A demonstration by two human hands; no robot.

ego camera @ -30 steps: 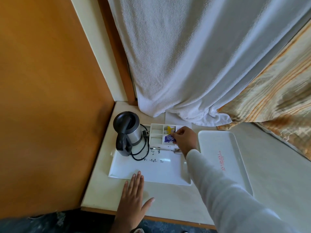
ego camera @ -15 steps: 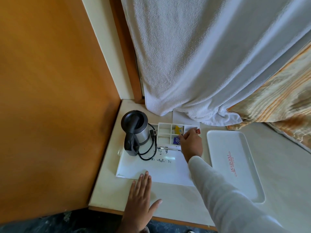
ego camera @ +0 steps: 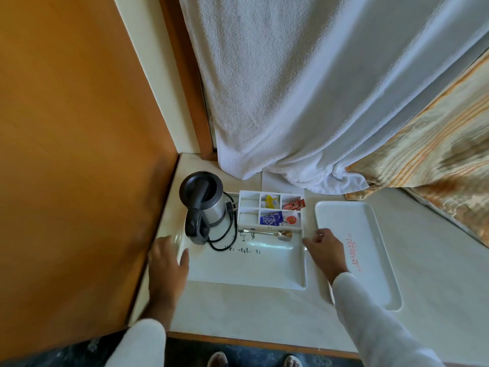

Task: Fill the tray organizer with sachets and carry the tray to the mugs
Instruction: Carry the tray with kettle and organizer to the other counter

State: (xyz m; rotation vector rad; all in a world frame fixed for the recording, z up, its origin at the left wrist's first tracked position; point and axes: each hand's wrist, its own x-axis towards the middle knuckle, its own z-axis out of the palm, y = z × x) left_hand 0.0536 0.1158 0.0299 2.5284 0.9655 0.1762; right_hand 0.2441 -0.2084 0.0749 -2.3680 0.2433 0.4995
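cream tabletop (ego camera: pixel 238 308), room corner | tray (ego camera: pixel 246 271) lay under kettle (ego camera: pixel 203 202); organizer (ego camera: pixel 248 207) right of kettle, sachets (ego camera: pixel 270 220) in its right cells | left hand (ego camera: pixel 165 263) at rim front-left of kettle, blurred, grip unclear | right hand (ego camera: pixel 324 250) far right of kettle, fingers loosely curled, empty | judged: take both rims evenly, lift level, kettle probably top-heavy

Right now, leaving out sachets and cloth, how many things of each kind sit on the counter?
Trays: 2, the loaded tray and the red-lettered tray
Kettles: 1, the kettle
Spoons: 1, the spoon
Organizers: 1, the organizer
Total: 5
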